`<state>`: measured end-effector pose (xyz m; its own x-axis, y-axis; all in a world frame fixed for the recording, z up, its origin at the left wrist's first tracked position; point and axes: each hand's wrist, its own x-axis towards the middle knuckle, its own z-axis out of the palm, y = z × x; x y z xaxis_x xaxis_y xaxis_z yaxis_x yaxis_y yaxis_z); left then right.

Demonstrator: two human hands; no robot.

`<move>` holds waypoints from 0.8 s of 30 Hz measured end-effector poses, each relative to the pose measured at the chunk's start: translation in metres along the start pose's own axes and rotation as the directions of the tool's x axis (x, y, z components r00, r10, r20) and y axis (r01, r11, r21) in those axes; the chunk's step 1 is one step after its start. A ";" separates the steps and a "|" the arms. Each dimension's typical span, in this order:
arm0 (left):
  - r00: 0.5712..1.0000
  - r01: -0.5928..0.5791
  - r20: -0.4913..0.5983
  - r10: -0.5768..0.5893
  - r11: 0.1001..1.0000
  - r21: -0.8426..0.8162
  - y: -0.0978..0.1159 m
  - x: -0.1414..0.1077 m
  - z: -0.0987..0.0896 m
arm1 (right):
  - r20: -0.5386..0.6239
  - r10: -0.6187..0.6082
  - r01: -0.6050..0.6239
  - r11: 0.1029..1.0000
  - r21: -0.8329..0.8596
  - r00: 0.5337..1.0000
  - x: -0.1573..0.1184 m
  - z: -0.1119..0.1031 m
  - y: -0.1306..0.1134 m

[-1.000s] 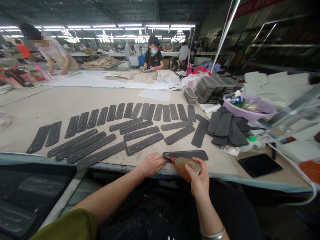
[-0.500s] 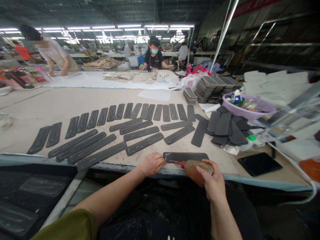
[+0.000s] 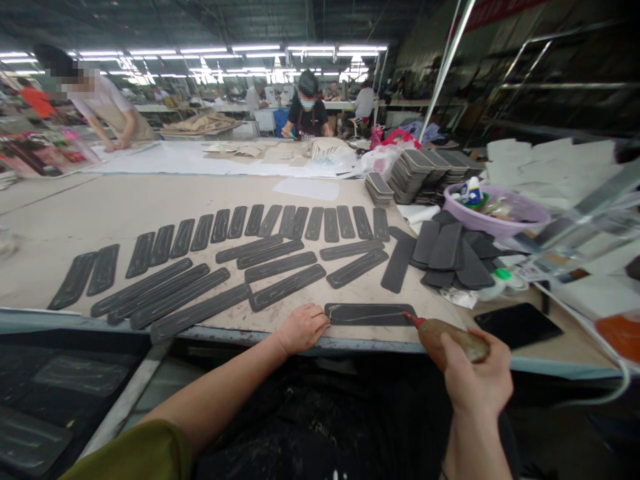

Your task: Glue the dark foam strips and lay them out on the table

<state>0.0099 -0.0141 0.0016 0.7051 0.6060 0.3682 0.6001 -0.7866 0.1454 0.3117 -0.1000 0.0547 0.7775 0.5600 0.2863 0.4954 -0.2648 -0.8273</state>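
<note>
At the near table edge lies a dark grey rounded strip (image 3: pixel 367 316) with a thin shiny line of glue running along it. My left hand (image 3: pixel 304 328) has its fingers bunched at the strip's left end, pressing or pinching it there. In my right hand (image 3: pixel 477 373) is a brownish squeeze glue bottle (image 3: pixel 450 340), tilted, its red nozzle touching down near the strip's right end. Beyond my hands, several similar dark strips (image 3: pixel 287 289) lie spread in rows, most bearing shiny glue lines.
To the right are a loose pile of dark pieces (image 3: pixel 445 250), a purple basin (image 3: pixel 500 220) with things in it, and a black phone or tablet (image 3: pixel 517 327). Stacked grey pieces (image 3: pixel 420 177) stand farther back. Two people work across the table.
My right hand has moved the bottle rightward, from the strip's left end to its right end. A glue line now runs along the strip. My left hand stays in place.
</note>
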 end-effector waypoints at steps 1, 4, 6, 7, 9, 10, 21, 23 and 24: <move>1.000 0.001 -0.002 -0.001 1.000 0.001 0.000 0.000 0.000 | -0.012 -0.027 0.027 0.999 0.028 1.000 -0.003 0.001 -0.003; 1.000 0.000 -0.011 0.000 1.000 0.000 0.000 0.000 0.000 | 0.057 -0.056 0.044 0.981 0.187 0.997 -0.013 0.009 -0.010; 1.000 0.002 -0.007 -0.002 1.000 0.002 0.000 0.000 0.001 | 0.188 -0.046 -0.012 0.955 0.298 0.981 -0.022 0.017 -0.015; 1.000 0.004 -0.005 -0.004 1.000 0.003 0.001 0.000 0.000 | 0.258 -0.046 -0.044 0.942 0.333 0.965 -0.027 0.021 -0.017; 1.000 0.009 -0.003 -0.009 1.000 0.008 0.001 0.000 0.000 | 0.359 -0.052 -0.089 0.927 0.364 0.932 -0.038 0.029 -0.020; 1.000 0.010 -0.002 -0.010 1.000 0.009 0.001 0.000 0.000 | 0.393 -0.055 -0.102 0.924 0.369 0.918 -0.043 0.033 -0.023; 1.000 0.015 -0.002 -0.015 1.000 0.007 0.002 0.002 -0.002 | 0.094 -0.011 -0.001 0.993 0.122 0.995 -0.013 0.023 -0.001; 1.000 0.016 -0.006 -0.016 1.000 0.007 0.002 0.002 -0.002 | 0.032 0.009 -0.013 0.992 0.129 0.999 -0.006 0.019 0.006; 1.000 0.017 -0.009 -0.017 1.000 0.009 0.002 0.002 -0.002 | 0.014 0.015 -0.017 0.989 0.145 1.000 -0.004 0.018 0.007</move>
<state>0.0120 -0.0150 0.0047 0.6918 0.6180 0.3736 0.6151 -0.7753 0.1434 0.3050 -0.0904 0.0390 0.7793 0.5670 0.2667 0.4207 -0.1581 -0.8933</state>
